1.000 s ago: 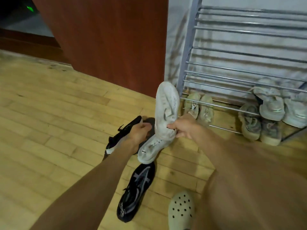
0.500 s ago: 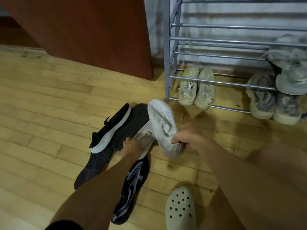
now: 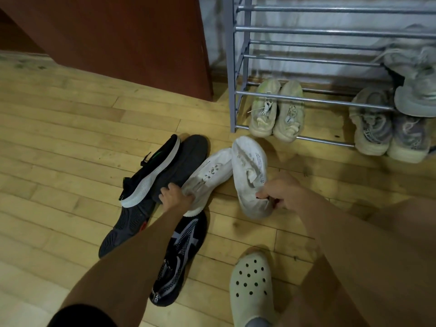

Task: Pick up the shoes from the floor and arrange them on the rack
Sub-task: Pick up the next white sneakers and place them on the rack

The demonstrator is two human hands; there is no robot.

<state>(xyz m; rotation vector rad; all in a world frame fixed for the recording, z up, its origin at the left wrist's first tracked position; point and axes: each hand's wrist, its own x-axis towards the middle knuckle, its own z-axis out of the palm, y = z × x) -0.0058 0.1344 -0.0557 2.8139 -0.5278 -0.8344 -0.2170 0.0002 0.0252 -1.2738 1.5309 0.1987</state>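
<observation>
1. Right hand (image 3: 280,192) has lowered its white shoe (image 3: 250,175) from raised near the rack to down by the floor; left hand (image 3: 175,197) has dropped onto the second white shoe (image 3: 207,175). View has tilted down too.
2. Right hand: fingers closed, pinching the heel end of the white shoe, sole side facing up, toe pointing toward the rack (image 3: 232,67).
3. Left hand: fingers curled around the heel end of the second white shoe, which lies on the floor (image 3: 59,138) touching the first one. Grip looks closed, but whether the shoe is lifted yet I cannot tell.
4. Done so far: pale yellow pair (image 3: 277,109) sits on the bottom rack bars at left; grey pair (image 3: 389,131) on the bottom at right; another grey pair (image 3: 415,74) on the bar above, far right.
5. Left to do: white pair, in the hands, not racked; black shoe with white sole (image 3: 151,171) on its side, dark sole-up shoe (image 3: 181,161) beside it, dark grey shoe (image 3: 125,227) under them, black patterned shoe (image 3: 177,256) nearest the person.
6. Clog (image 3: 252,286) is worn on the person's foot, so likely not part of the job.
7. Judgement: roughly halfway; upper rack bars mostly free.
</observation>
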